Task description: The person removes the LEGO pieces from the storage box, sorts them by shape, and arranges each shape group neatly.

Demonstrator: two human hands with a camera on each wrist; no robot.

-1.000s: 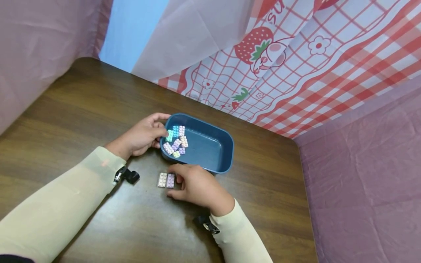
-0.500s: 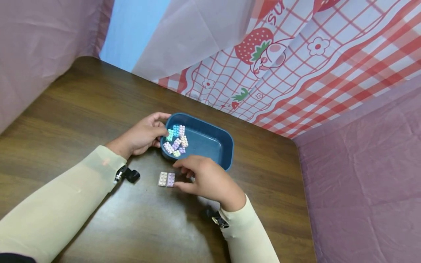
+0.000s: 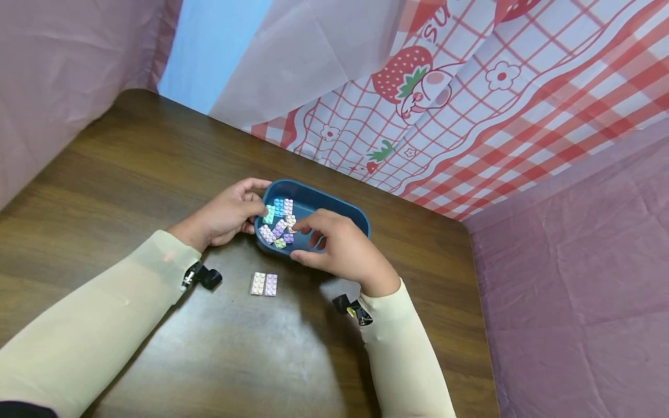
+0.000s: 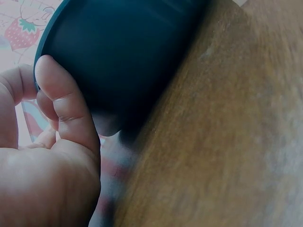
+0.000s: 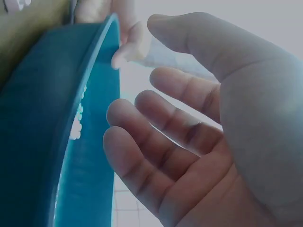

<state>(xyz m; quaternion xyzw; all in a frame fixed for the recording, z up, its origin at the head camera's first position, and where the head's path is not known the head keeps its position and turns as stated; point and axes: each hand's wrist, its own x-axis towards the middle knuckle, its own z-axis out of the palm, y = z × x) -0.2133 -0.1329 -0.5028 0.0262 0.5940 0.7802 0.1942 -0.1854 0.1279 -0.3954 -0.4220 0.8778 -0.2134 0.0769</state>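
A dark blue plastic bin [image 3: 310, 202] stands on the table, with several toy building bricks gathered at its left end, among them a green brick [image 3: 269, 215] and a blue brick [image 3: 279, 207]. My left hand [image 3: 222, 216] grips the bin's left end, its thumb [image 4: 64, 101] at the rim in the left wrist view. Over the bin's near side hovers my right hand [image 3: 347, 249], fingers bent loosely and nothing between them in the right wrist view; its fingertips are close to the bricks. A cream brick [image 3: 258, 284] and a lilac brick [image 3: 270, 285] lie side by side before the bin.
The wooden table [image 3: 209, 354] extends around the bin. Behind it hangs a red and white strawberry-print cloth [image 3: 360, 139]. Pinkish-mauve cloth [image 3: 564, 290] encloses the right side, and similar cloth [image 3: 68, 87] the left.
My right hand has lifted away from beside the lilac brick and moved up and right, over the bin. The cream and lilac bricks stay in place. My left hand keeps its grip on the bin.
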